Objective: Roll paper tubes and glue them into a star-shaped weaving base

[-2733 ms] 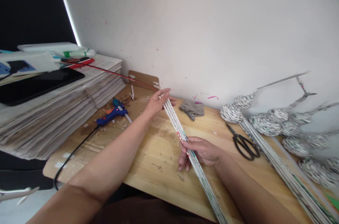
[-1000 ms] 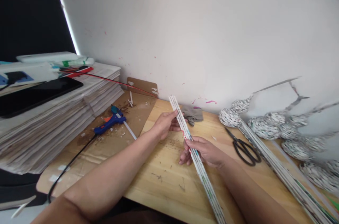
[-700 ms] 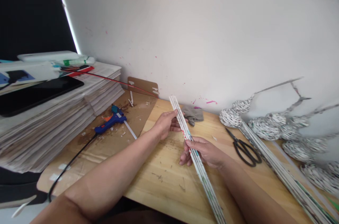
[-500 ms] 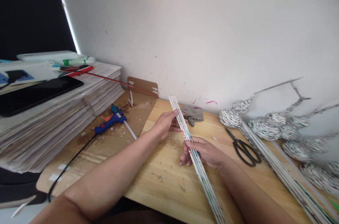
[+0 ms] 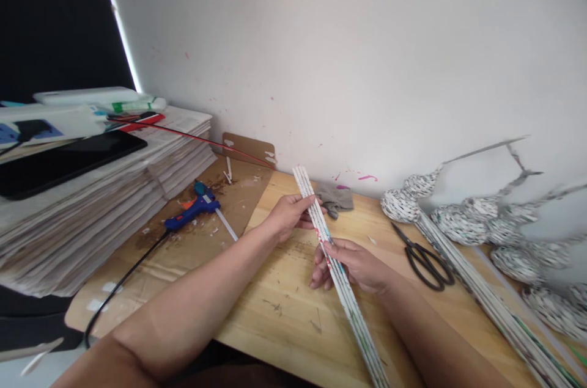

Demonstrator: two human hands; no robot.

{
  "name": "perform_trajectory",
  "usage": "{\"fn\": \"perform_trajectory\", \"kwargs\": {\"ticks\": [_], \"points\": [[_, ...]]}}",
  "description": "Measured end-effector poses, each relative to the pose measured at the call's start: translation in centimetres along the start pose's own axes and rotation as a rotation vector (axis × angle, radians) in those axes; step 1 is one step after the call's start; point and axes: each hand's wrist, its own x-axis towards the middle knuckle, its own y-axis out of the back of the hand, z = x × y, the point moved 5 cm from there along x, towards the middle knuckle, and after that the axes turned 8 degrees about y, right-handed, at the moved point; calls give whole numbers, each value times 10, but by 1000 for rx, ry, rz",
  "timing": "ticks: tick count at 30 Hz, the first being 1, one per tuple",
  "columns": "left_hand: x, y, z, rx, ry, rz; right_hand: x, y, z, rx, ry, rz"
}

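Several long rolled paper tubes [image 5: 342, 281], white with printed colour marks, lie side by side in a slanting bundle held above the wooden table. My left hand [image 5: 293, 217] grips them near the far end, its thumb on top and its fingers behind. Lower down, my right hand [image 5: 351, 263] is closed on the same bundle, thumb across the tubes and fingers curled underneath. The near end of the bundle runs out of the bottom of the view. Just beyond my left hand a grey cloth [image 5: 337, 198] lies against the wall.
Black scissors [image 5: 426, 263] lie right of my hands, beside more paper tubes [image 5: 486, 296] and several woven paper shapes [image 5: 458, 223]. At left are a blue glue gun [image 5: 192, 211] on cardboard [image 5: 151, 269] and a tall paper stack [image 5: 105, 211] carrying a black phone [image 5: 73, 162].
My left thumb has slid slightly across the tubes to the right. Both hands keep their hold, and the bundle stays almost in place.
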Motion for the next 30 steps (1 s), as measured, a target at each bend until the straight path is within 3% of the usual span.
{"fn": "perform_trajectory", "kwargs": {"ticks": [15,18,22,24,30], "points": [[0,-2,-1,-9,14,-22,0,0,0,15,6,12],[-3,-7,-6,-54,47,-138,2,1,0,35,36,27],[-11,-22,-19,-62,154,-391,5,3,2,57,66,38],[-14,-26,-23,-53,186,-439,7,3,2,70,69,38],[-6,-12,-11,-85,181,-231,7,2,4,85,42,25]]}}
